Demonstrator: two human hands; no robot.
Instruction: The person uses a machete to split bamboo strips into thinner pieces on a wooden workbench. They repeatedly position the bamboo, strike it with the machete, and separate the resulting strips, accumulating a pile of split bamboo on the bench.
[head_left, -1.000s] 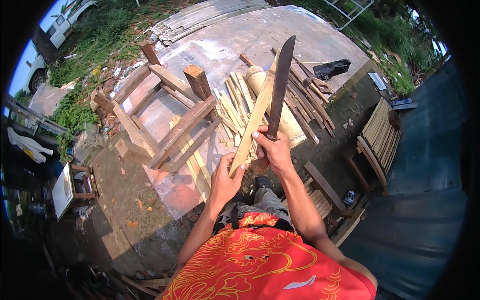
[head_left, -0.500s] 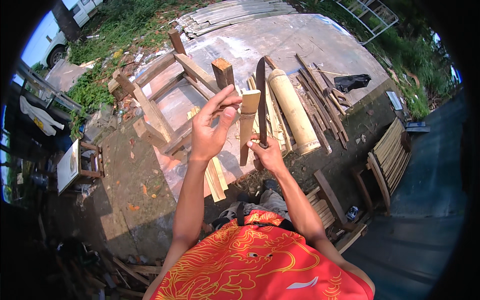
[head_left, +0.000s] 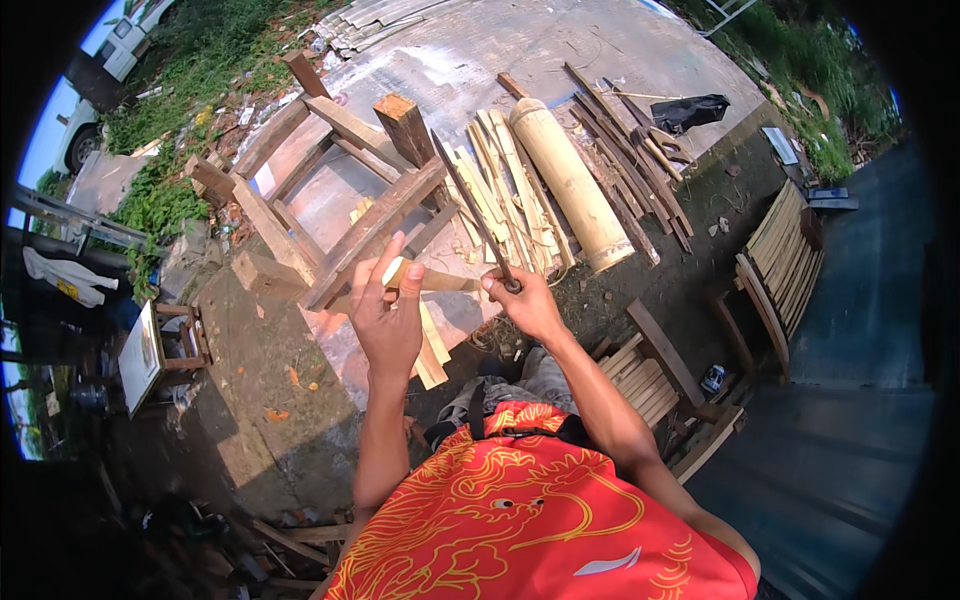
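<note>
My right hand point(head_left: 528, 303) is closed round the handle of a machete point(head_left: 470, 200), its long dark blade slanting up and to the left. The same hand's fingertips meet one end of a short split bamboo piece point(head_left: 445, 280), which lies nearly level between my hands. At its other end, my left hand point(head_left: 388, 315) has the bamboo between thumb and fingers. Just beyond my hands stands a rough wooden frame of thick beams point(head_left: 375, 235), with an upright post point(head_left: 405, 130). Pale bamboo strips point(head_left: 505, 190) lie to the right of it.
A thick bamboo pole point(head_left: 570, 185) and dark wooden sticks point(head_left: 630, 165) lie on the concrete slab point(head_left: 480, 60). A black plastic bag point(head_left: 690, 113) is at its far right. A slatted bamboo seat point(head_left: 780, 285) stands right; a small stool point(head_left: 160, 340) stands left.
The bamboo piece has swung from upright to nearly level, and my left hand has come down onto its end. The machete has tilted leftward, and the view has shifted.
</note>
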